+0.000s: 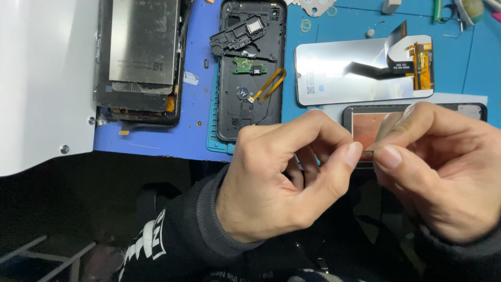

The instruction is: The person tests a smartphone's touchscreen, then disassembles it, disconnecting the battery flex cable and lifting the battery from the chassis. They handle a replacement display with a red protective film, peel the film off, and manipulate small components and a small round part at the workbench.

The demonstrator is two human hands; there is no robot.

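Both thumbs meet at the front edge of the blue mat (156,141), and between them sits a small dark strip (368,154) — thin, brownish, too small to identify. The left hand (276,177) pinches its near end between thumb and forefinger, the other fingers curled in toward the palm. The right hand (443,172) pinches the far end the same way, forefinger bent over the thumb.

Just behind the right hand, partly hidden by it, lies a phone frame with a copper-coloured panel (368,125). Beyond that rests a silvery display panel (344,73) with a black flex ribbon and an orange connector at its right end. Left of the display, on a teal pad, lies a black phone back housing (252,73) with a small green board and an orange looped cable inside. Farther left sits an opened tablet (138,57), its metal plate up, touching a white panel (44,78) at the mat's left edge.

The hands hang over the dark lap — apart from the parts, with open room below and to the left.
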